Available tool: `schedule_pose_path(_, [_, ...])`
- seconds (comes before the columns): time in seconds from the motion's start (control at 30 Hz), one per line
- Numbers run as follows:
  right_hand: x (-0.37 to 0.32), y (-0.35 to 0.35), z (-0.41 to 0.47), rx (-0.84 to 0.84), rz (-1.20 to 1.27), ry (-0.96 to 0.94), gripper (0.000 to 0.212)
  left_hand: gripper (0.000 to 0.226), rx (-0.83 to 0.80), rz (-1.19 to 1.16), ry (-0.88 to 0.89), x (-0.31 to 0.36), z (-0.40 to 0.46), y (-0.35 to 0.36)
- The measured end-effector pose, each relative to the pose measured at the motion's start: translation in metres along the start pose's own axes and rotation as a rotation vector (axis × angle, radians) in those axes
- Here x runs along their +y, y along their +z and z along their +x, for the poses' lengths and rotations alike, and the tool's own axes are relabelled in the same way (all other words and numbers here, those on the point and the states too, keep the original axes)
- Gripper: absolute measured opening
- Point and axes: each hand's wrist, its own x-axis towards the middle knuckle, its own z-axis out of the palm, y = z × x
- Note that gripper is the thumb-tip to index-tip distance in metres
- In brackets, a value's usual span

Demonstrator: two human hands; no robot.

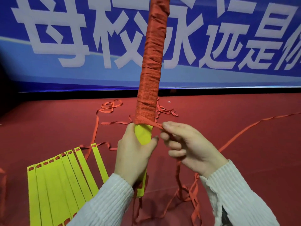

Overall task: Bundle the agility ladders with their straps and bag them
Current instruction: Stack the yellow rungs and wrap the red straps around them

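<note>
Left hand (135, 154) gripping ladder bundle (153, 62), top cropped, right hand (187, 147) pinching strap (156, 125)

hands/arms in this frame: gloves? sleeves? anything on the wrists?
No gloves: both hands bare, left hand and right hand. Each arm wears a white, chunky ribbed knit sleeve, left sleeve and right sleeve, with cuffs reaching the wrists. No rings, watch or bands are visible.
</note>
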Motion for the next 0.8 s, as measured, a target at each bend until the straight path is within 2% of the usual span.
schedule_pose_path(0.07, [0.005,-0.003,0.001,-0.078,0.3,0.15,0.012,0.035,0.012,0.015,0.005,0.001,0.0,-0.001])
schedule_pose_path(0.13, [0.006,-0.005,0.001,-0.081,0.39,0.154,0.013,0.034,0.019,0.017,0.004,0.003,0.0,-0.002])
schedule_pose_path(0.2, [0.003,-0.004,0.001,-0.042,0.273,0.08,0.019,0.035,0.025,0.031,0.005,0.004,0.002,-0.003])
schedule_pose_path(0.37, [0.002,0.002,0.0,0.098,-0.232,-0.214,0.032,0.039,0.033,0.098,0.046,0.005,0.001,-0.005])
schedule_pose_path(0.5, [0.0,0.007,-0.002,0.192,-0.467,-0.449,0.01,0.036,0.018,0.095,0.063,0.005,0.0,-0.004])
schedule_pose_path(0.6, [-0.001,0.007,-0.002,0.189,-0.657,-0.548,0.014,0.035,0.021,0.066,0.066,0.006,0.0,-0.005])
schedule_pose_path(0.73, [0.0,0.005,-0.001,0.147,-0.641,-0.578,0.02,0.033,0.053,0.06,0.066,0.005,0.002,-0.007])
schedule_pose_path(0.8, [0.0,0.001,0.001,0.15,-0.571,-0.512,0.019,0.032,0.042,0.027,0.051,0.005,0.002,-0.007])
